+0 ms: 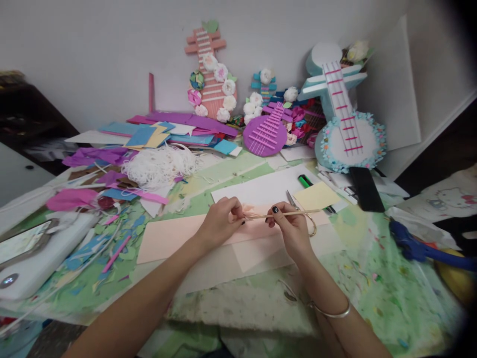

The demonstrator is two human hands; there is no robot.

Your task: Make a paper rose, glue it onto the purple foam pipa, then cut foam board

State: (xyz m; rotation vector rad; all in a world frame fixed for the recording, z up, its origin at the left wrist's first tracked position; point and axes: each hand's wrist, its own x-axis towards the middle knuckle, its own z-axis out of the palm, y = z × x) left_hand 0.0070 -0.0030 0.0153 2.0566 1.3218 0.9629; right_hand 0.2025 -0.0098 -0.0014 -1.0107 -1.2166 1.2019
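Note:
My left hand (pixel 220 223) is closed in a pinch on a small piece of peach paper (pixel 252 211) wound at the end of a thin wooden stick (pixel 298 213). My right hand (pixel 290 227) grips the same stick near its left end, fingers curled round it. The stick runs to the right above the table. Both hands hover over peach paper sheets (pixel 167 239) lying on a white sheet (pixel 261 189). Scissors (pixel 312 226) lie partly hidden behind my right hand.
Foam guitar models stand at the back: a pink one (pixel 210 74), a purple one (pixel 265 133), a teal-and-white one (pixel 345 124). White string (pixel 160 166), coloured paper scraps (pixel 112 159), a green marker (pixel 304 181), a yellow note (pixel 316 196), a black phone (pixel 365 188), and a white device (pixel 37 253) surround me.

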